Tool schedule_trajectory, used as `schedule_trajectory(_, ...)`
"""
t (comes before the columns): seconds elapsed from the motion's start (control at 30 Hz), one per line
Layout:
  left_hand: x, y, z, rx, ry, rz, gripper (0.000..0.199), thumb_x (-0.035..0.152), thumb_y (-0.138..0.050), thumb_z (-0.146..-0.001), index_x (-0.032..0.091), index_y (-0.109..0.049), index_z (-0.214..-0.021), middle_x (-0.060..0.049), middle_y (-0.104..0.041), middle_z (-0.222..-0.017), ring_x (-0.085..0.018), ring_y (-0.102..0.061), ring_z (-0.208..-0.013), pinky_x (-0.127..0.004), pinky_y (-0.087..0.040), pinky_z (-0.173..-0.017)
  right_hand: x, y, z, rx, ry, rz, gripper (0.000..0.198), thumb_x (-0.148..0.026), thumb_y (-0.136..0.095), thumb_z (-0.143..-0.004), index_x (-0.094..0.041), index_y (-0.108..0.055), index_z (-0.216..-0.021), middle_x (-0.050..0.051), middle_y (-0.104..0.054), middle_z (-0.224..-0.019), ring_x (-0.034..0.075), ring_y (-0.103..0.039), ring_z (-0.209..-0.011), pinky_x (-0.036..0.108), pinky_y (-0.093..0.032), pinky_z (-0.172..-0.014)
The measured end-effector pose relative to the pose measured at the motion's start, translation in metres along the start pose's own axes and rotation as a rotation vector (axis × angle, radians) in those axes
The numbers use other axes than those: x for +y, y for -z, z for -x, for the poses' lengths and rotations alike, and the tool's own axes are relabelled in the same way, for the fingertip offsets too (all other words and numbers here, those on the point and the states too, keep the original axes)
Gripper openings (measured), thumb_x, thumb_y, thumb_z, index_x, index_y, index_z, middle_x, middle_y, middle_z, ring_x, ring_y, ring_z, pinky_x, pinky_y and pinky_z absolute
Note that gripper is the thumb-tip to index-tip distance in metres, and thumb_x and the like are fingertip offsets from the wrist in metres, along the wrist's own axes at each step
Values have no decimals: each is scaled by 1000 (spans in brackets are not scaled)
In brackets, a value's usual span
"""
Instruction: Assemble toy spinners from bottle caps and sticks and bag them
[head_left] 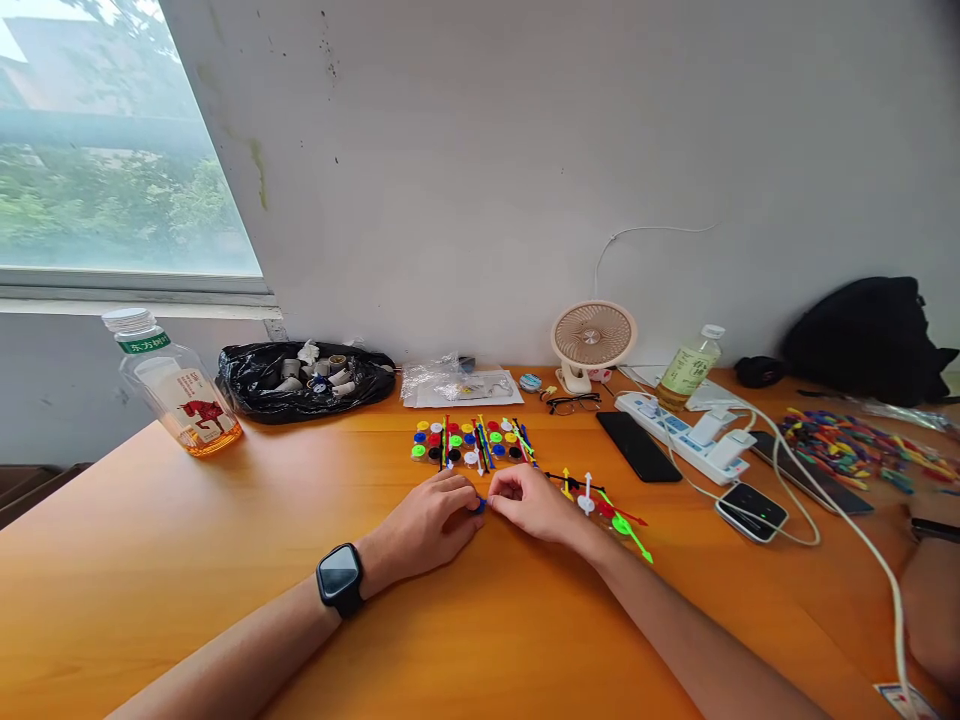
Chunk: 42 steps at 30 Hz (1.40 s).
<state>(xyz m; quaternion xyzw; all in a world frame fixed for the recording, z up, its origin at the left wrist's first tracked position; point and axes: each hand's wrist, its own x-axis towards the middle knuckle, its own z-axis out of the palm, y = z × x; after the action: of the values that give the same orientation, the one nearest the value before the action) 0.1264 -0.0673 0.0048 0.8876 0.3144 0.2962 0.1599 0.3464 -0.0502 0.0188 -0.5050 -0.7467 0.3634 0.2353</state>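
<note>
Discs (469,439) as landmark. Blue piece (480,506) on their near side, pinched in left hand (439,525), probably to steady it. Right hand (532,500) beside it, thumb and forefinger close together; grip cannot be told. Arrows (481,447) between disc groups, likely for easy picking; spinners (586,505) right of discs, presumably kept separate.

The bare left forearm (262,632) and bare right forearm (660,607) slant inward. The bare left grip (429,525), back upward, curls its fingers (456,488); just beside it, the bare right grip (536,503) arches, thumb and index finger drawn close together.
</note>
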Motion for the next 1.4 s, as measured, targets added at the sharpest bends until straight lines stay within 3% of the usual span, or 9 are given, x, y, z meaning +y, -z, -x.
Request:
schedule_trajectory(0.27,3,3,1,39,-32,-18,9,23,-62,-96,23,-68,-104,-9,-71,-112,-25,-62,-102,-39,-53,-92,-16,3,17,380,184,377,18,-28,-63,-95,-20,-74,-106,9,-75,-106,21,-66,-80,33,-48,-76)
schedule_trajectory(0.37,6,9,2,87,-26,-19,16,22,-62,-95,24,-68,-109,-9,-71,-119,-26,-62,-106,-41,-51,-96,-30,-2,26,396,194,421,22,-29,-56,-100,-21,-72,-112,9,-75,-104,22,-67,-81,33,-46,-75)
schedule_trajectory(0.53,3,21,9,328,58,41,32,19,-45,-103,24,-61,-130,-10,-67,-128,-27,-57,-119,-44,-47,-105,-43,-5,31,158,99,-52,39,-53,-54,-102,-20,-67,-88,-4,-47,-55,14,-39,-48,28,-27,-50)
schedule_trajectory(0.7,-6,22,10,426,148,37,24,25,-44,-109,24,-61,-125,-8,-67,-121,-25,-57,-115,-41,-48,-101,-41,11,26,332,132,-184,45,-60,-54,-102,-20,-63,-85,-6,-37,-58,12,-31,-51,27,-23,-50)
schedule_trajectory(0.83,-5,21,7,320,122,33,21,28,-46,-110,24,-62,-123,-7,-68,-120,-25,-58,-113,-40,-47,-102,-48,13,35,36,270,12,38,-54,-77,-88,-23,-73,-108,-1,-61,-82,16,-55,-72,25,-42,-64)
schedule_trajectory(0.93,-5,21,5,280,129,43,22,30,-44,-111,24,-62,-122,-8,-69,-120,-25,-59,-112,-41,-46,-105,-54,-5,46,-373,475,72,68,-47,-93,-71,-32,-69,-133,3,-65,-123,20,-64,-99,26,-49,-86)
schedule_trajectory(1.03,-9,20,5,284,166,66,23,32,-42,-111,24,-63,-118,-8,-70,-116,-25,-61,-110,-41,-47,-103,-52,-26,51,-489,521,129,30,-33,-81,-88,-27,-76,-118,3,-66,-117,15,-65,-90,24,-49,-84)
schedule_trajectory(1.27,-9,21,6,238,163,176,25,34,-44,-111,22,-66,-112,-6,-71,-107,-21,-64,-99,-34,-50,-93,-31,-17,30,-173,369,72,14,-10,-69,-87,-20,-68,-97,0,-63,-93,14,-60,-77,24,-49,-72)
schedule_trajectory(1.4,-5,24,6,178,140,209,28,36,-46,-110,21,-68,-103,-5,-72,-98,-19,-63,-90,-32,-49,-86,-27,-8,23,-45,352,-84,20,-8,-68,-84,-21,-61,-98,1,-63,-101,17,-65,-89,28,-56,-82)
